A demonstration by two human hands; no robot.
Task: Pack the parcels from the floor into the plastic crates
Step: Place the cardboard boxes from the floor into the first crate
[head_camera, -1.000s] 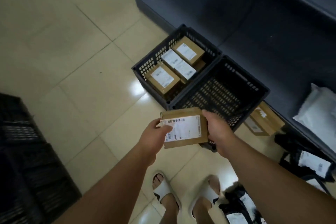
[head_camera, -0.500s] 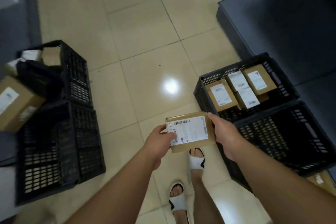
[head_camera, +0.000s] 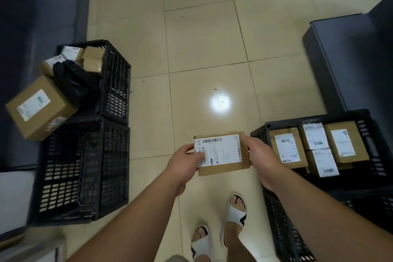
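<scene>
I hold a small cardboard parcel [head_camera: 223, 154] with a white barcode label at waist height over the tiled floor. My left hand [head_camera: 184, 159] grips its left end and my right hand [head_camera: 260, 155] grips its right end. To the right stands a black plastic crate [head_camera: 368, 117] with several labelled boxes [head_camera: 287, 148] inside. On the left are two black crates: the near one [head_camera: 85, 168] looks dark inside, the far one [head_camera: 114, 74] holds boxes and a black bag [head_camera: 73, 80].
A larger cardboard box [head_camera: 40, 107] leans on the rim of the near left crate. Another black crate [head_camera: 282, 234] sits at the lower right beside my feet in white sandals [head_camera: 235, 210]. Dark furniture [head_camera: 350, 59] flanks both sides. Bare tiles [head_camera: 202, 49] lie ahead.
My view has swung left: the crate with boxes slid to the right edge and the two left crates came fully into sight. Both hands kept hold of the parcel.
</scene>
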